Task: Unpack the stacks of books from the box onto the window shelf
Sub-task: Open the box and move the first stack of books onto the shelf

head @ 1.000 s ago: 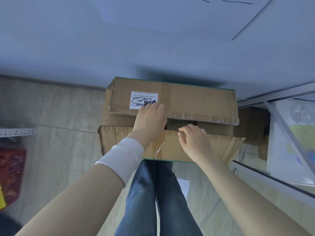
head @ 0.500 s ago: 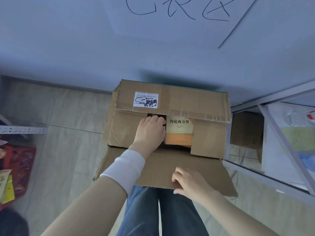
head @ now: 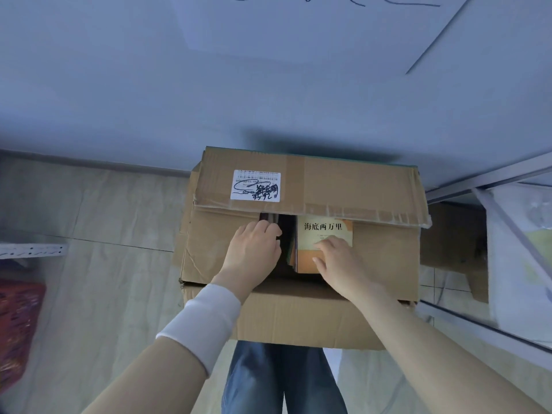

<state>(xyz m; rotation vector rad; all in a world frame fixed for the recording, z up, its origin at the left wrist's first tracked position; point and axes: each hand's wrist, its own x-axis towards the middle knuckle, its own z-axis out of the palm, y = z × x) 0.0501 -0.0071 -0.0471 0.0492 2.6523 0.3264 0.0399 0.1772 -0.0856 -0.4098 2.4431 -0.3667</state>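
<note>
The cardboard box (head: 304, 234) sits on the tiled floor (head: 113, 264) under both hands, its near flap folded down toward the person, its far flap, with a white label (head: 256, 185), lying beyond the fingers. The left hand (head: 254, 252) rests on the left inner flap, fingers curled at its edge, perhaps gripping it. Just right of it, the right hand (head: 337, 261) lies flat, fingers spread, on the top book (head: 324, 234) of a stack inside

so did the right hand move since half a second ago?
Yes. The right hand went from the near flap up into the box, now resting on the top book.
</note>
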